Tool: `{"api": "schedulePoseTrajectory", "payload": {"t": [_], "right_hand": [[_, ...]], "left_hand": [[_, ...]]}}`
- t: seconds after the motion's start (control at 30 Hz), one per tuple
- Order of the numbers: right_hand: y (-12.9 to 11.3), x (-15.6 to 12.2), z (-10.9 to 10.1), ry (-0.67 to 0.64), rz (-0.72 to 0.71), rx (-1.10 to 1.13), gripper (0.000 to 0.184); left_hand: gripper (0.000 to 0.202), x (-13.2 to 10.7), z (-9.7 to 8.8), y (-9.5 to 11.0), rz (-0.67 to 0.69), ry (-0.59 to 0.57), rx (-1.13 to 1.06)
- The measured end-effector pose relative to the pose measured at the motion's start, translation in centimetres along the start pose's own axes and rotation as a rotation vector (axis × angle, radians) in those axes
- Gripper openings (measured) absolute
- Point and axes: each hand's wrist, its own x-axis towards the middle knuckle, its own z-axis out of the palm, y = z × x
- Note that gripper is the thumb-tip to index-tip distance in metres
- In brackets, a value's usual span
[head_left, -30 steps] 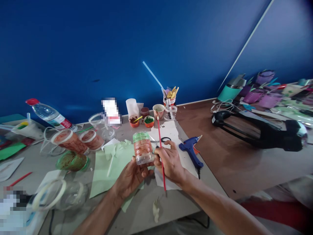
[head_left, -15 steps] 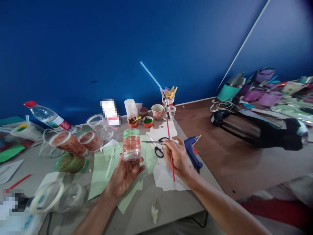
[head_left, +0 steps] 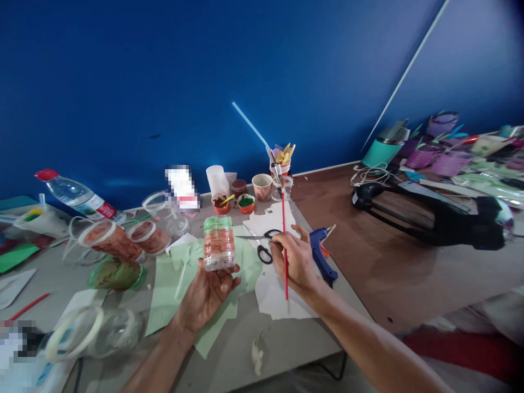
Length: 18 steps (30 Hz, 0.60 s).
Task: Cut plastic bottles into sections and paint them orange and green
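The left grip curls around the clear base of the jar, above green paper, probably to spare its coloured bands; the right grip pinches a red brush.

We see two bare hands, the left hand and the right hand, each with slim fingers and a narrow, bare wrist. Our left forearm and right forearm are likewise bare as far as they show, lean and smooth in outline, broadening gradually from the wrist to beyond the near edge of the tabletop. We make out knuckles as soft ridges on the right hand and shading across the palm of the left; the nails are too small for us to tell
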Motion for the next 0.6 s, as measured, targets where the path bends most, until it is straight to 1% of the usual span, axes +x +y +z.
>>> {"api": "schedulePoseTrajectory", "payload": {"t": [0.1,0.2,0.23,0.3,0.37,0.43,0.47,0.53,0.6], "right_hand": [[0.13,-0.04,-0.02,0.005,0.019,-0.006,0.017],[0.08,0.03,-0.14,-0.016,0.005,-0.002,0.021],[0.06,0.06,-0.17,-0.005,-0.004,-0.002,0.019],[0.07,0.13,-0.18,0.059,-0.021,-0.014,0.014],[0.13,0.15,-0.22,0.114,-0.039,-0.028,0.022],[0.16,0.14,-0.34,0.109,-0.054,-0.023,0.03],[0.13,0.14,-0.43,0.095,-0.058,-0.012,0.031],[-0.04,0.15,-0.63,0.082,-0.047,0.01,0.026],[-0.27,0.21,-0.79,0.089,-0.036,0.014,0.013]], "left_hand": [[0.049,0.0,0.04,-0.01,-0.003,-0.003,0.011],[0.049,-0.04,0.12,0.04,-0.003,0.0,0.015],[0.049,-0.06,0.13,0.05,-0.004,0.002,0.014],[0.049,-0.07,0.1,0.05,-0.007,0.006,0.008],[0.05,-0.06,0.0,0.01,-0.006,0.007,0.004],[0.051,-0.03,-0.13,-0.03,-0.006,0.006,-0.001],[0.051,-0.01,-0.18,-0.04,-0.007,0.004,-0.005],[0.051,0.02,-0.26,-0.04,-0.011,0.001,-0.012],[0.05,0.02,-0.25,-0.02,-0.011,0.001,-0.015]]}}
